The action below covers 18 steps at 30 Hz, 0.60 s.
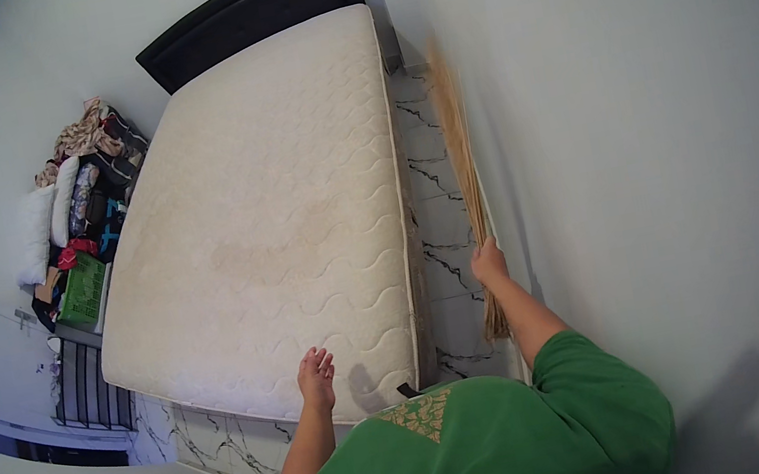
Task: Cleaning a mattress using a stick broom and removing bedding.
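Sweeping: step in hand, judged from the broom (461, 162) reaching down the floor strip (444, 226) between mattress and wall (647, 139).
Right hand (488, 261): fingers clenched round the broom's bundle, at 4 o'clock of the mattress.
Left hand (314, 368): fingers released and spread, resting on the mattress (274, 215) near its 6 o'clock edge.
Broom: straw bundle, tips toward 12 o'clock, beside the wall.
Next move: likely calls for drawing the bristles back along the narrow strip, clear of mattress side and wall.
Headboard (248, 11): dark, at 12 o'clock.
Clothes pile (85, 208): at 9 o'clock.
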Available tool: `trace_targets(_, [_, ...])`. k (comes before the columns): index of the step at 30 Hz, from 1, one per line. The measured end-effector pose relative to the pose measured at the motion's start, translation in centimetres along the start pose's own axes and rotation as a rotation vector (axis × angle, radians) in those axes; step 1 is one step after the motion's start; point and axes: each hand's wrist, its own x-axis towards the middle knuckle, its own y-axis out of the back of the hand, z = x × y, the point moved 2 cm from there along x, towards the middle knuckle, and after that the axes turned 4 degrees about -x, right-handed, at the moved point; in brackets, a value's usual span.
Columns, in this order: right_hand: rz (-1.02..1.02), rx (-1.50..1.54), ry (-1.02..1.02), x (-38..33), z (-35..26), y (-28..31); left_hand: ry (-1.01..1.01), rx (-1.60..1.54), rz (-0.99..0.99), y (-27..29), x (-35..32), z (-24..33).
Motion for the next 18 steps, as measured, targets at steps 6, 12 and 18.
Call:
trace_targets(6, [0.019, -0.309, 0.135, -0.7, 7.3, -8.4, 0.046, 0.091, -0.011, -1.3, 2.4, 0.4])
trace_targets(12, [-0.060, -0.150, -0.109, -0.6, 9.2, -7.5, 0.216, 0.678, -0.407, -3.4, 4.4, 1.6])
trace_targets(18, [0.419, 0.111, -0.033, -5.7, 1.4, -7.5, 0.147, 0.863, -0.531, -3.0, 7.9, 1.7])
